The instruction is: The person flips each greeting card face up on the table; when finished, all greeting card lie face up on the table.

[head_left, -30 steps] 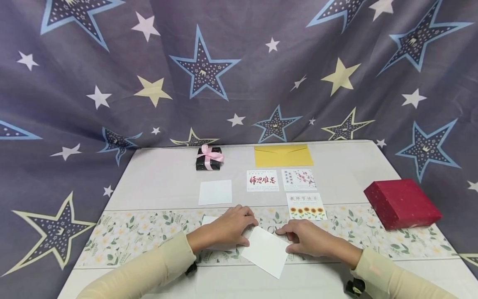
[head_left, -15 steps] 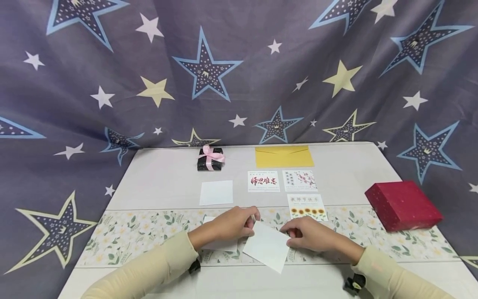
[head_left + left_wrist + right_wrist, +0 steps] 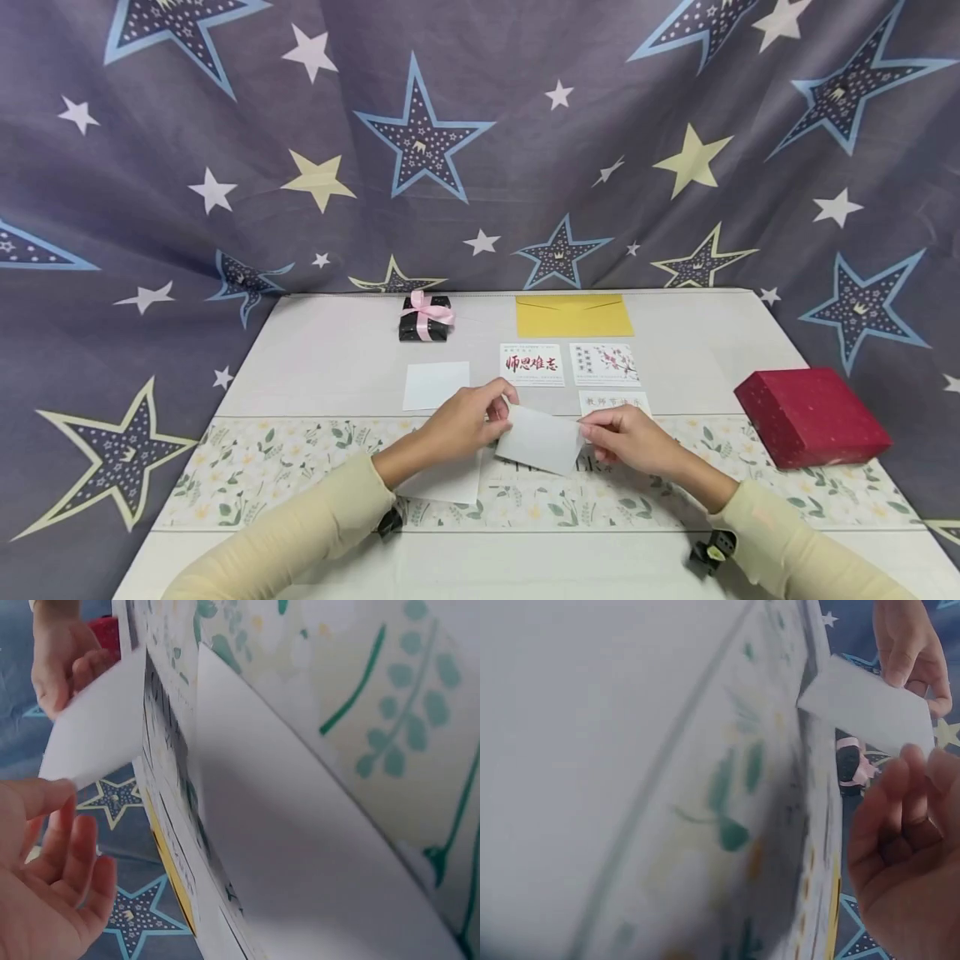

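Raised off the table between both hands is a blank white card (image 3: 538,442), its face tilted. My left hand (image 3: 467,427) pinches its upper left corner between thumb and fingers. At the opposite corner, my right hand (image 3: 633,440) pinches the card too. The left wrist view shows the card (image 3: 101,724) spanning the two hands, clear of the tabletop. Partly hidden under my left forearm lies another white card (image 3: 453,485). Just beyond that hand is a third blank card (image 3: 437,385). A sunflower card (image 3: 611,402) lies behind my right hand, its lower part covered.
A red box (image 3: 810,417) stands at the right. Toward the back are a yellow envelope (image 3: 573,317) and a small black gift box (image 3: 424,318) with a pink bow. Two printed cards, one with red lettering (image 3: 531,365) and one with blossoms (image 3: 606,365), lie before the envelope.
Both hands have lifted the white card off the table, moving it away from the body and tilting it. The right hand, earlier beside the card, now pinches its corner.
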Available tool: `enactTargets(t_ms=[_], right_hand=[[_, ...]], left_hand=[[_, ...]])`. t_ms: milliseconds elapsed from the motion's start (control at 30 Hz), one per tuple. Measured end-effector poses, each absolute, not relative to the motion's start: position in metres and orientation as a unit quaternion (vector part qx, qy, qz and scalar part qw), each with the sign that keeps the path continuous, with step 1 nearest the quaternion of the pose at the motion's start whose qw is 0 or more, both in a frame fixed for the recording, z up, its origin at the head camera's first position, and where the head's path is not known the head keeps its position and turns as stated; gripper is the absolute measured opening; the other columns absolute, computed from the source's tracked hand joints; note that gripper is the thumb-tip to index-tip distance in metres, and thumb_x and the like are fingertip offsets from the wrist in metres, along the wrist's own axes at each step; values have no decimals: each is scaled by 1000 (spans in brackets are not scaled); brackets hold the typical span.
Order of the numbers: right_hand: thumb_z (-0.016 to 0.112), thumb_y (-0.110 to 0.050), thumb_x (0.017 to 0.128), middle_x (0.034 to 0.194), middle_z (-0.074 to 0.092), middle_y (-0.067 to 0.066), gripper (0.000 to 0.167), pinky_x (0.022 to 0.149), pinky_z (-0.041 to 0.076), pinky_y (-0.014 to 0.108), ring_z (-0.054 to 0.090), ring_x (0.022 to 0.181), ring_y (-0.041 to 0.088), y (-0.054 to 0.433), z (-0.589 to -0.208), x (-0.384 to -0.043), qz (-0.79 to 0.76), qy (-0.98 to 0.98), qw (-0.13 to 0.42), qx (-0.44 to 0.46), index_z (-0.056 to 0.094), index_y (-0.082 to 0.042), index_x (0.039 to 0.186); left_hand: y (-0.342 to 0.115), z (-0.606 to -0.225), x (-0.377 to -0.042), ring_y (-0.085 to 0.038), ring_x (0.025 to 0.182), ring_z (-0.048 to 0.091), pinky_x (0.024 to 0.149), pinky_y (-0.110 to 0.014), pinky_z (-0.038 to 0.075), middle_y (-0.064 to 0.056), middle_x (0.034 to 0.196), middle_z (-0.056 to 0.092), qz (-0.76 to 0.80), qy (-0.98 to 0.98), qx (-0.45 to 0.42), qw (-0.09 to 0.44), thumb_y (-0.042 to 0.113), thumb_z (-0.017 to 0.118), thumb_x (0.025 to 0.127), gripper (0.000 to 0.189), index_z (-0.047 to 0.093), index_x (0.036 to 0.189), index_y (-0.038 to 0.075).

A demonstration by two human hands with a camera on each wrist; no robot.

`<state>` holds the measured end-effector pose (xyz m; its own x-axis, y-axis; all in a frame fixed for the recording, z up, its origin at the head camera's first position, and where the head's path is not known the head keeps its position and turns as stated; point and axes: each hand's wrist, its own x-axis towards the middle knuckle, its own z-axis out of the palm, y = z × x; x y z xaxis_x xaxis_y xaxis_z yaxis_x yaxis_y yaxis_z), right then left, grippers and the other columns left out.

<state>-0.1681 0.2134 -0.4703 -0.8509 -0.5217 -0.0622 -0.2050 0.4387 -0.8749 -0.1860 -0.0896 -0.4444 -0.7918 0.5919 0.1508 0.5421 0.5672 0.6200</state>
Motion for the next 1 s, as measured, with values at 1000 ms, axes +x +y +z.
enactTargets(t_ms=[1000], right_hand=[[74,-12,90,78,69,-7,50,54,45,20,53,59,4,192,-466,-199,-402,882,102,-225,62,-4,138]], left_hand=[[-98,-453,-201,-21,104,68,94,-39,55,-5,113,74,298,912,276,53,8,64,95,29,72,123,11]])
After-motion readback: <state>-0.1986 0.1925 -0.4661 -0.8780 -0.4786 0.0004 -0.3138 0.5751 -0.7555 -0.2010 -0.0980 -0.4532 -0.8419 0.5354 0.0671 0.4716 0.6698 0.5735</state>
